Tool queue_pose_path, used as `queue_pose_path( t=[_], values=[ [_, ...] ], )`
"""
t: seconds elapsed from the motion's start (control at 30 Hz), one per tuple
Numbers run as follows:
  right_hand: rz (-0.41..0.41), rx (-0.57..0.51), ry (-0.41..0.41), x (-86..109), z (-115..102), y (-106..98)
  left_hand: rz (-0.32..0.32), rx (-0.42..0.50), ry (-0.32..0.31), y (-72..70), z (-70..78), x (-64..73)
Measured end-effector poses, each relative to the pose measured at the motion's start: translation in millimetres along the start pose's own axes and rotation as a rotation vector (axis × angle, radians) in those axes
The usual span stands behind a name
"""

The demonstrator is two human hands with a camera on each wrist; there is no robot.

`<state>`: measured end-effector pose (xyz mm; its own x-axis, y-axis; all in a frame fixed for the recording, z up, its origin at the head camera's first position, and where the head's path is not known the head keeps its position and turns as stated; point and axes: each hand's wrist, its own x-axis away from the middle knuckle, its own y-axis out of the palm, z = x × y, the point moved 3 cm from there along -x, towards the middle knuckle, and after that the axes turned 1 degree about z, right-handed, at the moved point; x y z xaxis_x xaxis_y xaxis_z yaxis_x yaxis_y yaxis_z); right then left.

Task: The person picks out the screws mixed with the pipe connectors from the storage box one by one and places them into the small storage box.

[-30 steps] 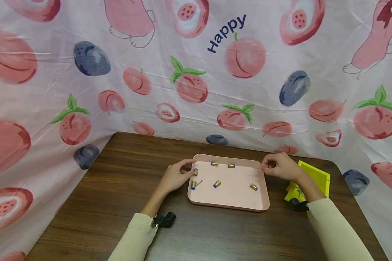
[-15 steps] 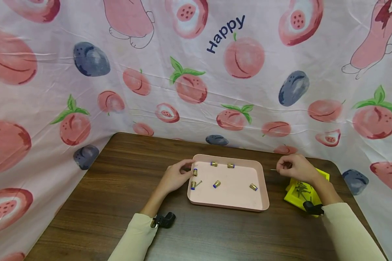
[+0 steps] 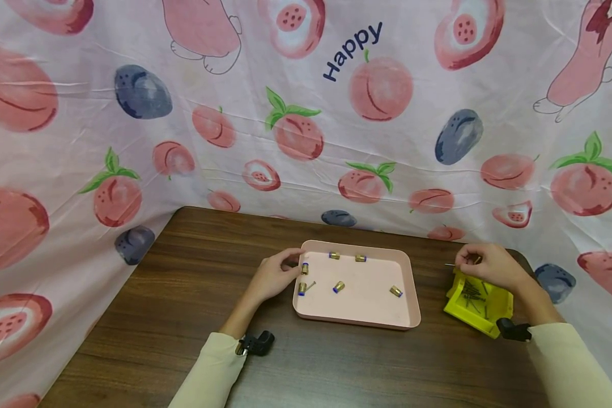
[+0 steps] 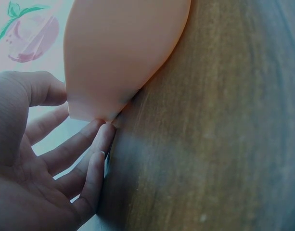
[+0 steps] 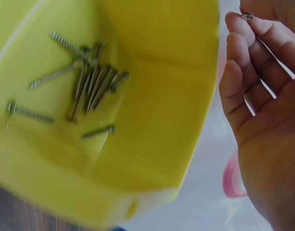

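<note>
My left hand (image 3: 274,277) grips the left edge of a pink tray (image 3: 364,309), its thumb at the rim and fingertips against the outer wall (image 4: 123,43). My right hand (image 3: 492,265) pinches a thin screw (image 3: 449,264), which points left above the back edge of a yellow bin (image 3: 471,324). In the right wrist view, only the screw's head (image 5: 247,16) shows at the fingertips. Several screws (image 5: 92,82) lie in the bin. On the tray lie several brass fittings with blue ends, one (image 3: 339,287) near the middle, another (image 3: 396,291) at right.
A loose screw (image 3: 310,286) lies beside a brass fitting (image 3: 302,289) at the tray's left side. The dark wooden table (image 3: 194,294) extends left and in front of the tray. A fruit-printed curtain (image 3: 306,192) hangs behind and along the sides.
My right hand, with the screw, has moved right from the tray's right edge to over the yellow bin, whose screws now show. My left hand stays at the tray.
</note>
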<state>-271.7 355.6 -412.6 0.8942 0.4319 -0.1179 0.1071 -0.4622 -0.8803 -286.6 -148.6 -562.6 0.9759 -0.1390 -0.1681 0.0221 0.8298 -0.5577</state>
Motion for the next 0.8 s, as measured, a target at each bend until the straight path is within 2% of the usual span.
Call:
queue_pose_path(
  t=[0.2,0.4,0.63,0.8],
  values=[
    [0.026,0.047,0.0,10.6,11.8,-10.1,0.008,0.005,0.002,-0.3,0.8,0.8],
    [0.05,0.044,0.016,20.1,25.9,-15.7,0.006,0.009,-0.003,0.7,-0.6,0.2],
    [0.008,0.038,0.107,29.6,34.5,-16.7,0.001,0.011,-0.012,1.5,-1.9,-0.9],
    [-0.007,0.015,0.132,31.6,34.9,-16.7,0.005,0.019,-0.015,1.2,-0.7,-0.1]
  ],
)
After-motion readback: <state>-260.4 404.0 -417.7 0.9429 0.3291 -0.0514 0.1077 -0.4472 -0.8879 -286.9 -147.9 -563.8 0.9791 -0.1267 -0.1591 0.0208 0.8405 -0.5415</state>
